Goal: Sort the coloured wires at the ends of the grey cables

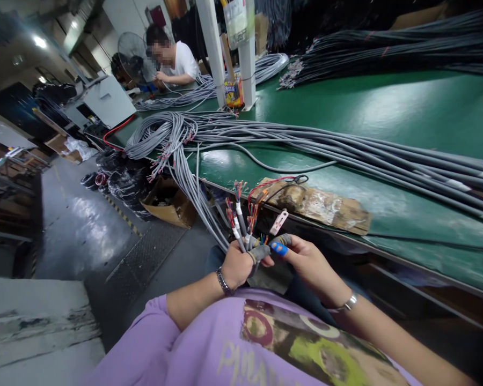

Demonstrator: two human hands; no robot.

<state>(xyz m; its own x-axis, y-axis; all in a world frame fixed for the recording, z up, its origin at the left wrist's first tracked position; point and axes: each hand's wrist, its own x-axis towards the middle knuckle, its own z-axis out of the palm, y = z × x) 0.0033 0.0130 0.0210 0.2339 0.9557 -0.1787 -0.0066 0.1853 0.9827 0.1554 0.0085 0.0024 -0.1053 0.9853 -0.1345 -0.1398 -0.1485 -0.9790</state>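
Observation:
My left hand (239,262) is closed around several grey cables (215,220) in front of my body, grey covers on its fingers. Their ends stick up above it, with white bands and fanned-out coloured wires (239,190). Close beside it, my right hand (304,254) pinches with thumb and forefinger at blue and orange wires (264,240) of one cable end. A blue cover (279,249) is on that thumb and a grey one on the forefinger. The exact contact between fingertips and wires is partly hidden.
A wooden board (317,206) with red and black leads lies at the edge of the green table (386,102). Long grey cables (306,136) run across it, and dark cable bundles (386,51) lie behind. A person (181,64) sits beyond a white post (247,59). A cardboard box (171,206) stands on the floor.

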